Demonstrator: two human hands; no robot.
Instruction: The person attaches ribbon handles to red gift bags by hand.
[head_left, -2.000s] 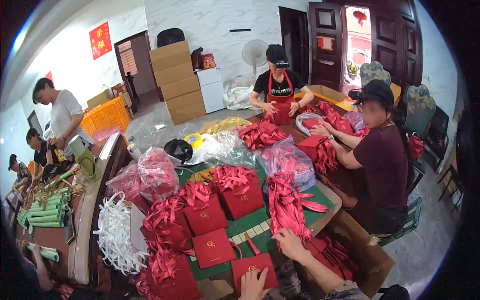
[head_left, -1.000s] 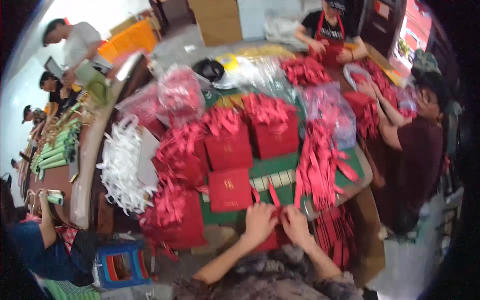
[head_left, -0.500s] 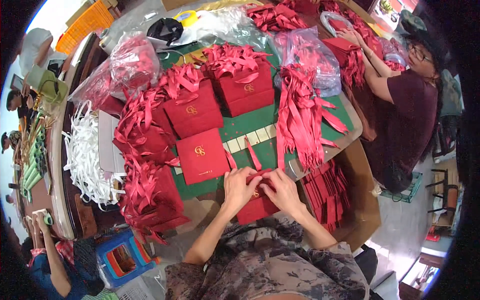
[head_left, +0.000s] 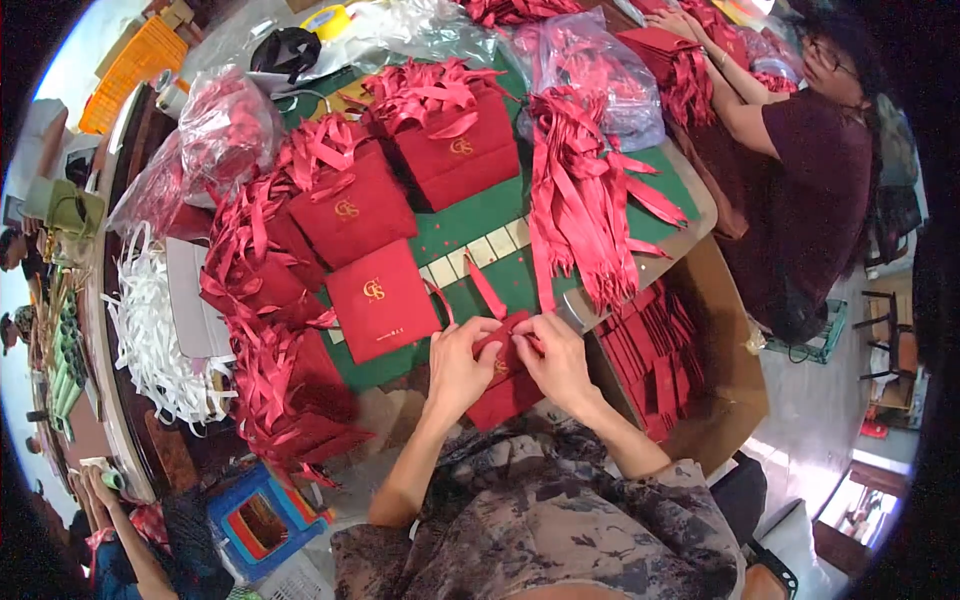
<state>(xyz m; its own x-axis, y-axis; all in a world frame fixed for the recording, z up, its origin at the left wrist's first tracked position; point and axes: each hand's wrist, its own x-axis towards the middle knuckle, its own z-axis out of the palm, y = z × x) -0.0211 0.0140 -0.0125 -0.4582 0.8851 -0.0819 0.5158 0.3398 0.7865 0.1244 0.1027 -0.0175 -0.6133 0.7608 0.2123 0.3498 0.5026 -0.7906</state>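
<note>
Close to the wearer's body, the left hand point(head_left: 462, 368) and right hand point(head_left: 556, 362) both grip a small red bag point(head_left: 505, 398), fingertips pinching its upper part at the near edge of a green table point(head_left: 516, 276). Just right of it stands a carton point(head_left: 738, 375) of red pieces; to the left lies a flat bag point(head_left: 380, 300). Farther off are pink ribbons point(head_left: 580, 200), standing bags point(head_left: 462, 160) and, at right, a co-worker point(head_left: 820, 190).
</note>
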